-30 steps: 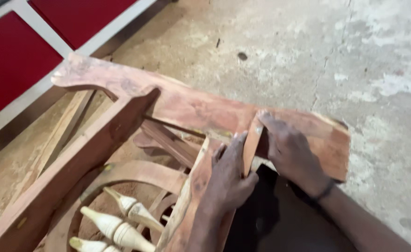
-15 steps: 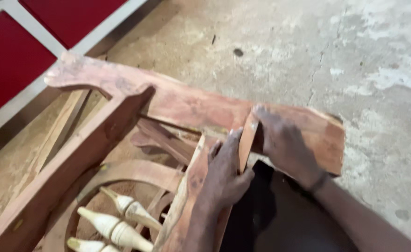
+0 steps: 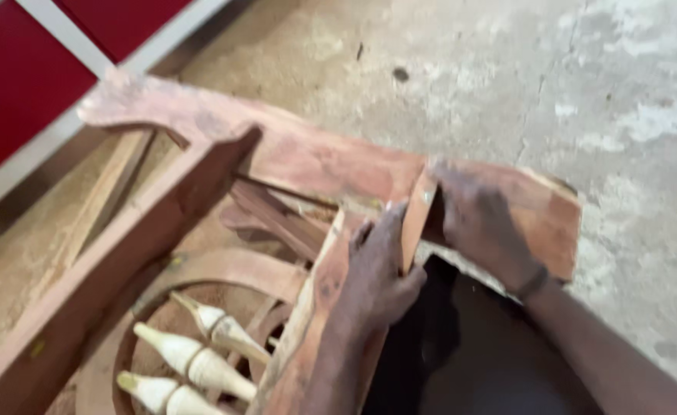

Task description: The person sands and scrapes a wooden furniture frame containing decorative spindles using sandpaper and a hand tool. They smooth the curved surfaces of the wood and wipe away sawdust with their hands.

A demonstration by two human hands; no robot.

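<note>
A reddish carved wooden furniture frame (image 3: 315, 165) lies on the concrete floor. My left hand (image 3: 373, 269) grips the lower part of a small flat wooden piece (image 3: 415, 219) that stands against the frame's top rail. My right hand (image 3: 481, 223) presses on that rail just right of the piece, fingers touching its upper end. A thick diagonal arm (image 3: 123, 269) of the frame runs from lower left up to the rail. Pale turned spindles (image 3: 192, 361) sit inside a curved wooden ring at the bottom left.
Grey, patchy concrete floor (image 3: 569, 84) fills the upper right. A red panel with white framing (image 3: 39, 84) stands at the upper left. Dark cloth (image 3: 461, 353) lies under my arms at the bottom.
Both hands stay on the small wooden piece and rail, with the piece shifting slightly. The view drifts a little; the frame appears lower in the picture.
</note>
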